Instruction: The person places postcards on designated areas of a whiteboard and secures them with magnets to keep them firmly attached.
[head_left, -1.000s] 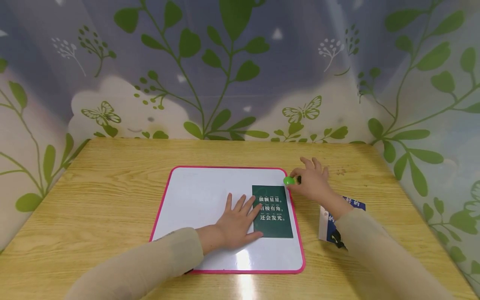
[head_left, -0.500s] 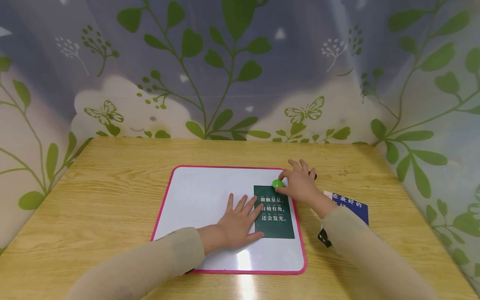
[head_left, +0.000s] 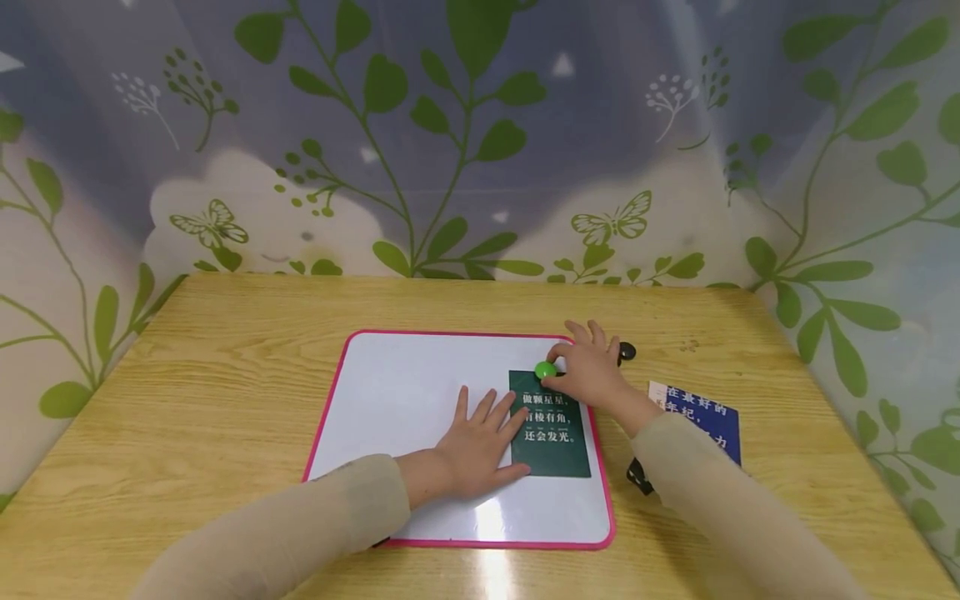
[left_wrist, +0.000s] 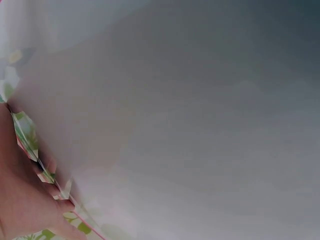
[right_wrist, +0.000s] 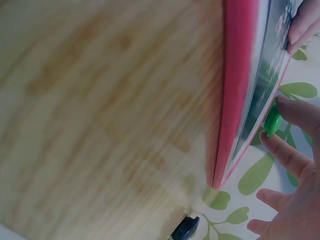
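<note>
A dark green card (head_left: 551, 454) printed with white characters lies on the right part of a white board (head_left: 390, 392) with a pink rim. My left hand (head_left: 476, 450) lies flat with spread fingers, its fingertips and thumb over the card's left edge. Between thumb and index finger, my right hand (head_left: 592, 375) pinches a round green magnet (head_left: 545, 370) at the card's top edge. The right wrist view shows the same green magnet (right_wrist: 273, 119) held between two fingertips. In the left wrist view, the left hand (left_wrist: 30, 200) shows at the lower left.
Right of the board, a blue card (head_left: 701, 417) with white characters lies on the wooden table (head_left: 225, 375), partly under the right sleeve. A black round magnet (head_left: 627, 351) sits beyond the board's right corner. Near the right forearm is a small black patterned piece (head_left: 639, 477). Patterned fabric hangs behind the table.
My right hand has carried the green magnet leftward from beside the board's right edge to the green card's top edge. The black magnet has come into fuller view. My left hand stays put.
</note>
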